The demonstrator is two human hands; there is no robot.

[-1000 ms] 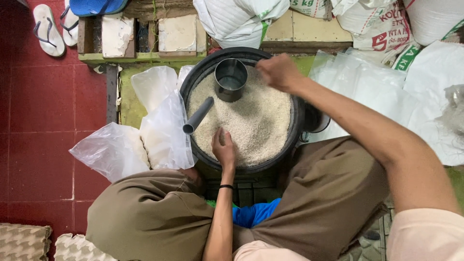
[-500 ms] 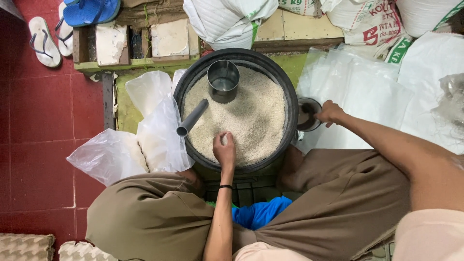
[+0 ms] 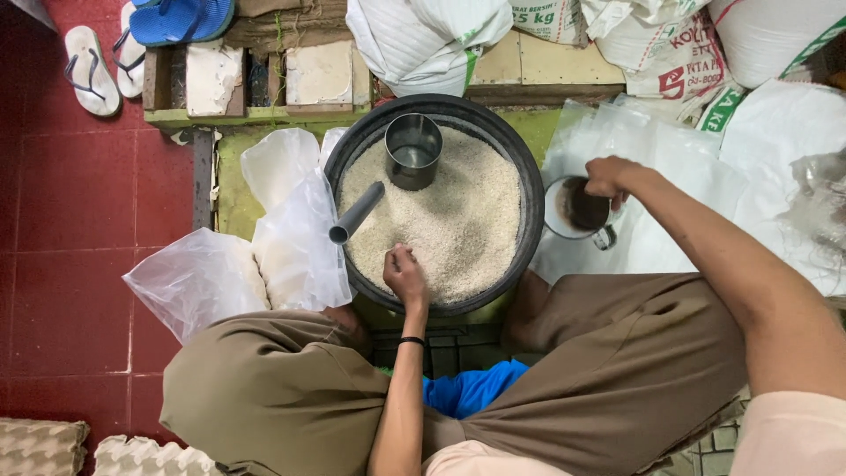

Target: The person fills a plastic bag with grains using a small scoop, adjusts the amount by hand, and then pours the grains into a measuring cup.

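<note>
A black round tub [image 3: 529, 189] of white rice [image 3: 458, 220] stands in front of my crossed legs. My left hand [image 3: 404, 275] rests on the rice near the tub's near edge, fingers curled; whether it holds grains I cannot tell. A steel can [image 3: 412, 150] and a grey pipe [image 3: 356, 213] stick in the rice. My right hand [image 3: 610, 176] reaches right of the tub and grips the rim of a glass mug [image 3: 577, 211] of dark drink.
Filled clear plastic bags [image 3: 264, 238] lie left of the tub. White sacks [image 3: 423, 35] and plastic sheets [image 3: 687, 167] sit behind and to the right. Sandals [image 3: 92, 57] lie on the red tile floor [image 3: 70, 220]. Egg trays [image 3: 44, 445] show at the bottom left.
My right hand left the tub's far rim and swung right to the mug beside the tub. My left hand stayed on the rice.
</note>
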